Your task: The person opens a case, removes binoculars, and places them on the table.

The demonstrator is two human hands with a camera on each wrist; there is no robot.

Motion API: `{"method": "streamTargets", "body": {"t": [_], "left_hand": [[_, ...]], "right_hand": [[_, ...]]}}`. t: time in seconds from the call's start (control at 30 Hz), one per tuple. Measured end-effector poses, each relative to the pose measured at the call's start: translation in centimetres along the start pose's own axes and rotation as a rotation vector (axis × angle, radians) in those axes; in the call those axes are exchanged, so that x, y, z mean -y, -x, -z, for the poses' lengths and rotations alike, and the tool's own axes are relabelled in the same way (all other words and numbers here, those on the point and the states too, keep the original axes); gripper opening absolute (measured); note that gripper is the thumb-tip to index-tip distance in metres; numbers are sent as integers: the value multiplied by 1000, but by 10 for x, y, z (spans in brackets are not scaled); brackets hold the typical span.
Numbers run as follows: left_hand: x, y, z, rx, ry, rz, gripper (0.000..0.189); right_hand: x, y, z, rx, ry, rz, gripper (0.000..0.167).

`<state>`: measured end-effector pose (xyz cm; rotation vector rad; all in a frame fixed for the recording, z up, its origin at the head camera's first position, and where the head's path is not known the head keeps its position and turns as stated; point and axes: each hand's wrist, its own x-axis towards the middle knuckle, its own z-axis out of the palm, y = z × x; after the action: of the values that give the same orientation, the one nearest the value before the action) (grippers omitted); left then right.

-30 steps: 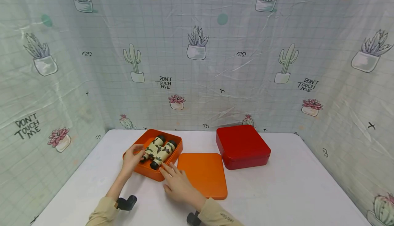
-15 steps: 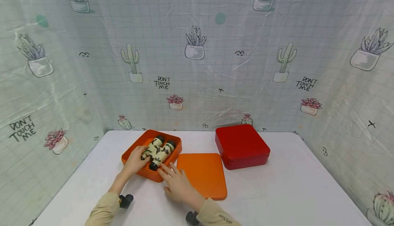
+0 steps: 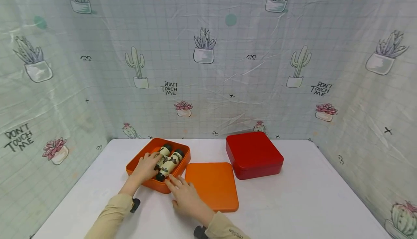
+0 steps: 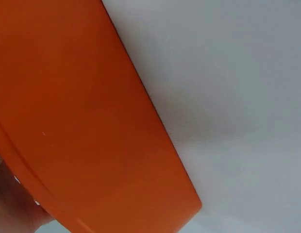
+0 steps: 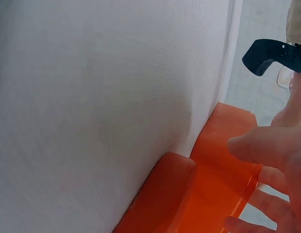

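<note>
Camouflage-patterned binoculars [image 3: 171, 163] with black ends lie in an open orange box [image 3: 156, 185] at the left of the table. My left hand [image 3: 145, 167] reaches over the box's near left rim, its fingers bent over the left barrel and covering much of it. The left wrist view shows mainly the box's outer wall [image 4: 92, 121], with part of the hand at the lower left. My right hand [image 3: 188, 197] lies at the box's near right corner, fingers spread and fairly straight, fingertips by the rim. Its thumb [image 5: 252, 145] shows in front of the box in the right wrist view.
A flat orange lid [image 3: 212, 186] lies just right of the box, beside my right hand. Farther right stands a closed red box [image 3: 255, 154]. The white table [image 3: 293, 202] ends at a cactus-print curtain [image 3: 208, 87] behind and at the sides.
My left hand has moved right and farther into the box, from the rim onto the binoculars' left barrel. The right hand stays at the corner. The view has shifted slightly.
</note>
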<state>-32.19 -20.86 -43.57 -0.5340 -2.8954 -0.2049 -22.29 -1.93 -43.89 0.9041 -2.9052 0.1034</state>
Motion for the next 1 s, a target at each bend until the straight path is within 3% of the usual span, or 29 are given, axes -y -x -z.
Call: {"method": "streamTargets", "body": {"t": [0.27,0.7,1.0], "left_hand": [[-2,-6,-4,6,-94,-74,61],[-1,-17,1,62,-87,-132,67],[2,-19,3,37,-145,-162,63]], "right_hand": [[2,2,1,0,-36,-6,66],[0,3,-1,4,-55,-8,67],[1,3,1,11,-55,-7,68]]}}
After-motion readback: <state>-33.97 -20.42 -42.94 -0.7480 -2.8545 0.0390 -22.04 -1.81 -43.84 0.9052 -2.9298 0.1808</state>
